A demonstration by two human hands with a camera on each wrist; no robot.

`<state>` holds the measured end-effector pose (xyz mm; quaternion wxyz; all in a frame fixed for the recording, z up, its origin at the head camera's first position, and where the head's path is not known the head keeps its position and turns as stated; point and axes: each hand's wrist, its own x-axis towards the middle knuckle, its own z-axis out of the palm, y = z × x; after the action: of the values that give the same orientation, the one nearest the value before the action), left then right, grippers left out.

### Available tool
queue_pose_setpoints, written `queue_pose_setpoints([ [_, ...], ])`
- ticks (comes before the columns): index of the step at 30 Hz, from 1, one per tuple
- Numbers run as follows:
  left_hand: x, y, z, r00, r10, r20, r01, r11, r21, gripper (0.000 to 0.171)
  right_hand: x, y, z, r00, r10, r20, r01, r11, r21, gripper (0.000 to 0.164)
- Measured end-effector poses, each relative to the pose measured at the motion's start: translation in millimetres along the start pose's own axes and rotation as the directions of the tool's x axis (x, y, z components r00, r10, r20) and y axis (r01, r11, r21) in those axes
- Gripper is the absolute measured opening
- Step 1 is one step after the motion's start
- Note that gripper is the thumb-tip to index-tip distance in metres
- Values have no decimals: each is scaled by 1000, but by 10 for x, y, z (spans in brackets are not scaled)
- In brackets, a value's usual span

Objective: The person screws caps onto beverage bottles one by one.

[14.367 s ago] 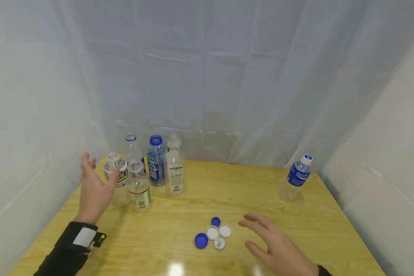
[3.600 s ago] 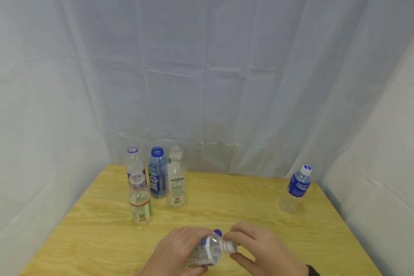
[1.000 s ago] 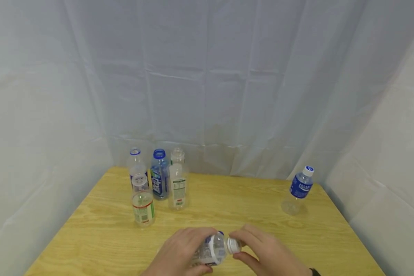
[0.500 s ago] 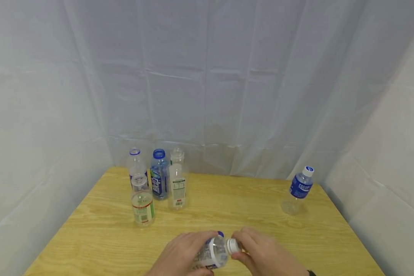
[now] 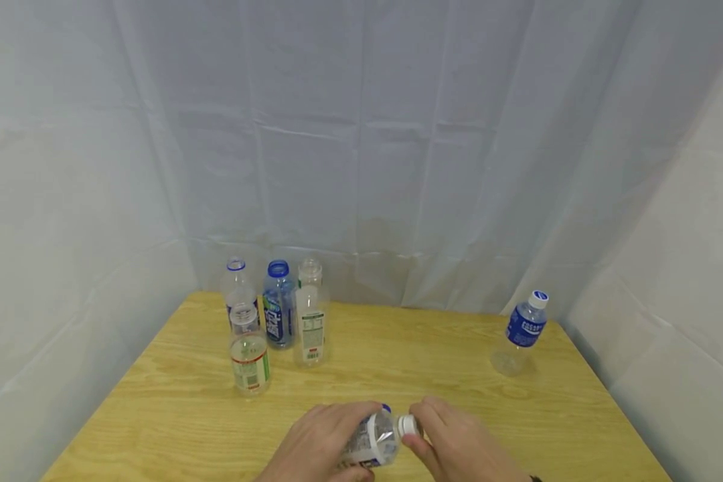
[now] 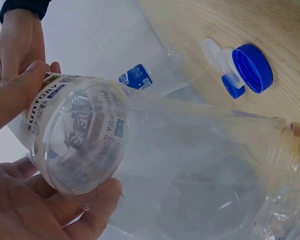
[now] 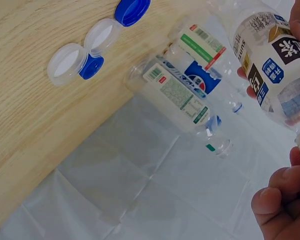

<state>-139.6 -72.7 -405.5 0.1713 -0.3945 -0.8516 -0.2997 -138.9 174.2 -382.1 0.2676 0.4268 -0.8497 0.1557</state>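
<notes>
The left hand (image 5: 322, 438) grips one clear bottle (image 5: 381, 438), tilted above the table (image 5: 397, 348), while the right hand (image 5: 458, 438) pinches one white cap (image 5: 407, 425) at its neck. Four uncapped bottles (image 5: 250, 365) stand at left, one capped bottle (image 5: 525, 327) at right; four loose caps (image 7: 66, 65) lie nearby.

six bottles (image 5: 527, 329), four loose caps (image 7: 67, 65), two hands (image 5: 320, 436), one table (image 5: 422, 348)

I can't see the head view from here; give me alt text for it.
A clear bottle is held sideways above a wooden table: the left hand grips its body, the right hand the white cap at its neck. Uncapped bottles stand grouped at left; a white-capped, blue-labelled bottle stands alone at right.
</notes>
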Motion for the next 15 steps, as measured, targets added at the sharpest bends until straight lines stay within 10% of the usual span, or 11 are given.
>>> queue_pose_setpoints([
  [9,10,22,19,999,16,-33,-13,997,75,70,-3,-50,27,994,106,-7,-106,993,-47,15],
  [15,29,50,15,999,23,-36,-19,993,117,77,40,-163,-58,912,376,162,-386,922,32,19],
])
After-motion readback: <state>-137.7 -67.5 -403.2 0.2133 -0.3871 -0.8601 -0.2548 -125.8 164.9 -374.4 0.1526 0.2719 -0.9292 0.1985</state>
